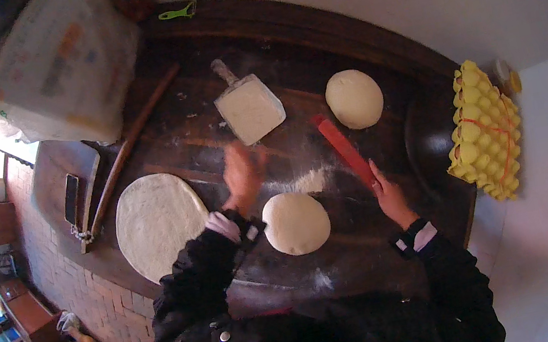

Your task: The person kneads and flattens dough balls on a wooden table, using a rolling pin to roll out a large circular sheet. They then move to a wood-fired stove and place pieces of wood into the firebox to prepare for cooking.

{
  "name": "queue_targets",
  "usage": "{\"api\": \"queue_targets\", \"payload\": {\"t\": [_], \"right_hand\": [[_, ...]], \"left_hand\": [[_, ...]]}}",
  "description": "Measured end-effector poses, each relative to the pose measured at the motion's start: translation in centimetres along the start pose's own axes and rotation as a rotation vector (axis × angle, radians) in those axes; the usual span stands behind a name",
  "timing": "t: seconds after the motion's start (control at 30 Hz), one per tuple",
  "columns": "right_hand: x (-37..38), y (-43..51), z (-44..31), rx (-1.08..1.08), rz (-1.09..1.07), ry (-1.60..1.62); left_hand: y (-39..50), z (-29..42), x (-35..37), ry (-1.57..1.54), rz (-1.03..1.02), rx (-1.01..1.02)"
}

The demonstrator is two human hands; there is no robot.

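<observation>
My right hand grips the near end of a red rolling pin, which slants away to the upper left. My left hand, blurred by motion, is over the table just below a flat square scoop of flour; its fingers are unclear. Between my forearms lies a thick round of dough, with a small heap of loose flour at its far edge. A wide, thin dough sheet lies at the left, partly behind my left sleeve. Another dough round rests beyond the rolling pin.
A long wooden rolling pin lies at the left, near a cleaver-like board bearing a phone. A large wrapped package stands at the back left. Yellow egg trays tied with red string stand right. A green peeler lies behind.
</observation>
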State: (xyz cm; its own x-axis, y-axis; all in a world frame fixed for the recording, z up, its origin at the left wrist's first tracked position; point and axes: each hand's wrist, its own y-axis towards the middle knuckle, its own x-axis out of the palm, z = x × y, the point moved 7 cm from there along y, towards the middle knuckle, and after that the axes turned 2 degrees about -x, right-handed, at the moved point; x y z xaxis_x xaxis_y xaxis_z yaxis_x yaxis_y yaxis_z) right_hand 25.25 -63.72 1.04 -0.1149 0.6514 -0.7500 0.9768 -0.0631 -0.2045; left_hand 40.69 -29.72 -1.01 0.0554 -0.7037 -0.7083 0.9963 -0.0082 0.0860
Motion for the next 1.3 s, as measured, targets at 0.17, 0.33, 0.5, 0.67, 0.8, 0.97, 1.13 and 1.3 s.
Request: {"api": "queue_targets", "payload": {"t": [0.17,0.33,0.5,0.67,0.8,0.97,1.13,1.3], "right_hand": [[-1.5,-1.6,-0.5,0.083,0.018,-0.165],[-4.2,-6.6,1.3,0.097,0.222,-0.429],[-4.9,-13.6,7.7,0.477,0.214,-0.458],[-3.1,-11.1,4.1,0.07,0.415,-0.606],[3.2,-1.4,-4.1,-0.442,0.311,-0.331],[13.4,4.9,-13.3,-0.641,-0.056,-0.064],[17.7,-8.3,-15.3,-1.117,-0.207,-0.234],[11.7,-8.8,-7.2,-0.947,-0.263,-0.586]], "left_hand": [[-9.8,5.2,4.2,0.12,-0.542,0.337],[-12.0,6.1,0.1,0.032,-0.595,0.251],[-18.3,8.6,-4.9,0.208,-0.445,0.463],[-21.5,7.3,-5.1,0.139,-0.66,0.276],[-22.3,6.4,-6.4,0.091,-0.602,0.117],[-23.3,4.9,-9.6,0.103,-0.468,-0.204],[-24.5,3.8,-15.6,0.204,-0.372,-0.33],[-24.2,4.8,-18.9,0.224,-0.361,-0.213]]}}
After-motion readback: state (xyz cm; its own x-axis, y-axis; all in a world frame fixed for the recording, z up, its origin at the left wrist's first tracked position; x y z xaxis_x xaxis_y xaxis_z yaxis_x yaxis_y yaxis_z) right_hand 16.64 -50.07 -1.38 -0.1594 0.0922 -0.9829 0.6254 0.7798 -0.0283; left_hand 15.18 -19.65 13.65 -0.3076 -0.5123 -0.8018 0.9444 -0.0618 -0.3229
